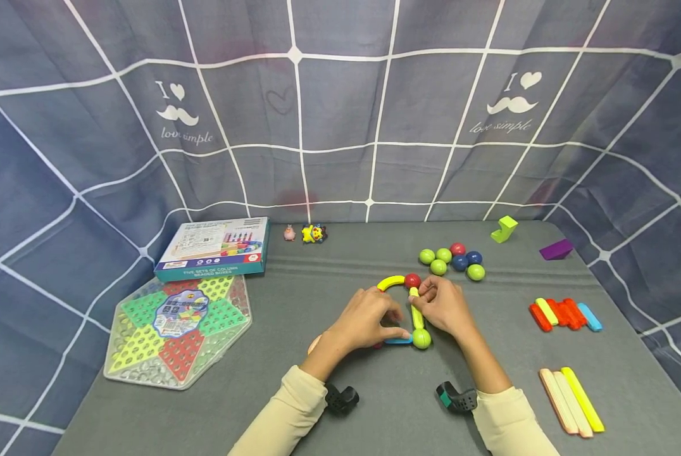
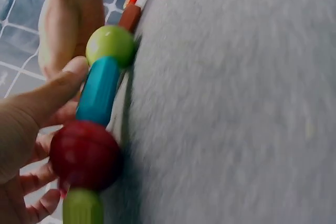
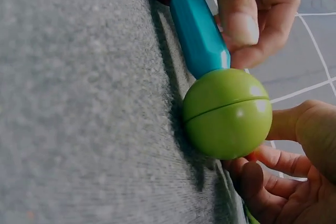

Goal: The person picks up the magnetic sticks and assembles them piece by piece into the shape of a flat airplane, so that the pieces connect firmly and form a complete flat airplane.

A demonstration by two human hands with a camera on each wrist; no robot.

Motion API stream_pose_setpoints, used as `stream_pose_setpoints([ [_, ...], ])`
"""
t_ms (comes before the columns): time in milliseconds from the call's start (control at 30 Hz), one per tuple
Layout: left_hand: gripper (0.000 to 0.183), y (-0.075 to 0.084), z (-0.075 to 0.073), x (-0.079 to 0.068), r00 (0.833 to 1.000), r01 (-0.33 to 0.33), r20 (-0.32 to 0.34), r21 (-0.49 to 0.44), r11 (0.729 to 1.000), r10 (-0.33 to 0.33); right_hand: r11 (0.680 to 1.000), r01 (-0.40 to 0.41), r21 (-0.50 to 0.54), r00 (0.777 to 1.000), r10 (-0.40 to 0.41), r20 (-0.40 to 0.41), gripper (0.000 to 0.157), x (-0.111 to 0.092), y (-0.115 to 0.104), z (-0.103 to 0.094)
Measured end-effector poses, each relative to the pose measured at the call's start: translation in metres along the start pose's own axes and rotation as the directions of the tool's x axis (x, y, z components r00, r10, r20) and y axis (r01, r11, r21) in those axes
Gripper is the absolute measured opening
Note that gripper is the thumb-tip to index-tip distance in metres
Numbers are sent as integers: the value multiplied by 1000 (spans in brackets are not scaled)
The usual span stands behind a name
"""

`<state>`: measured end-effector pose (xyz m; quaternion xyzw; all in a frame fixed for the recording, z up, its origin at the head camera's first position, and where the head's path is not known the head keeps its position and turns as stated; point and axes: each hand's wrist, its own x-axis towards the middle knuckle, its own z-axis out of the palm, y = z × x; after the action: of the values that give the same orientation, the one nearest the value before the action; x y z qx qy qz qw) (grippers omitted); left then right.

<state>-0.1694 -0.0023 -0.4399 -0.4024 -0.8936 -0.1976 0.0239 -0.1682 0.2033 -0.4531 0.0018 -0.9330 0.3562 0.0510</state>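
In the head view a figure of toy sticks and balls lies between the hands. A yellow straight stick (image 1: 417, 314) joins a red ball (image 1: 412, 280) to a green ball (image 1: 421, 339); a curved yellow stick (image 1: 391, 282) leaves the red ball leftward. My right hand (image 1: 444, 306) pinches the yellow straight stick near its upper end. My left hand (image 1: 364, 318) holds the blue stick (image 2: 98, 90) beside the green ball, thumb against it. A second red ball (image 2: 85, 155) caps the blue stick's other end, with a yellow-green stick (image 2: 83, 206) beyond. The left hand hides part of the figure.
Loose green, red and blue balls (image 1: 458, 261) lie behind the hands. Short sticks (image 1: 565, 314) and long sticks (image 1: 571, 402) lie at right. A box (image 1: 214, 248) and a hexagonal game board (image 1: 178, 332) occupy the left. Small figurines (image 1: 314, 234) and blocks (image 1: 504, 229) stand at the back.
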Motion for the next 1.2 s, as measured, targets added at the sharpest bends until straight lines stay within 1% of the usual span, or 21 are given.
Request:
stream_pose_setpoints([
  [67,36,-4,-5,-5,1000,21,-7,0,1000,-21,1000,5,13,1000,-5,2,22,-2,0,0],
  [133,40,-10,-12,-11,999,54,4,-18,998,-54,1000,10,24,1000,-10,-3,22,-3,0,0],
  [200,44,-15,-19,-18,995,96,35,-46,994,-94,999,18,29,1000,-17,-15,22,-4,1,0],
  [300,47,-23,-28,-29,983,161,100,-82,984,-153,999,20,33,999,-18,-38,22,-3,0,2],
  [400,42,-29,-32,-37,970,208,148,-89,974,-194,1000,10,23,998,-9,-56,21,-1,-1,3],
  [500,32,-33,-31,-41,963,236,155,-78,969,-222,1000,-12,26,998,14,-69,21,0,-4,5],
  [600,26,-37,-29,-43,959,262,127,-63,963,-253,999,-21,44,998,24,-66,18,0,-7,7],
  [667,24,-39,-28,-43,957,278,95,-47,959,-273,997,-5,81,998,10,-55,20,-1,-8,8],
  [800,23,-43,-24,-41,950,310,30,-19,950,-310,984,69,163,997,-64,-38,28,-4,-5,7],
  [833,22,-44,-22,-41,948,318,15,-13,948,-318,979,92,183,995,-85,-47,29,-5,-4,6],
  [900,22,-46,-21,-38,943,332,-14,-3,943,-332,972,136,191,989,-122,-84,28,-7,-1,1],
  [967,22,-47,-19,-36,939,343,-42,9,939,-342,970,169,177,980,-146,-135,27,-11,3,-6],
  [1067,22,-48,-16,-32,935,346,-92,31,938,-342,979,176,100,966,-152,-207,25,-16,13,-25],
  [1133,22,-48,-14,-29,933,345,-123,44,938,-338,990,140,27,960,-129,-249,24,-19,23,-41],
  [1200,23,-48,-12,-26,931,343,-151,54,938,-332,996,73,-53,956,-85,-281,25,-23,37,-60],
])
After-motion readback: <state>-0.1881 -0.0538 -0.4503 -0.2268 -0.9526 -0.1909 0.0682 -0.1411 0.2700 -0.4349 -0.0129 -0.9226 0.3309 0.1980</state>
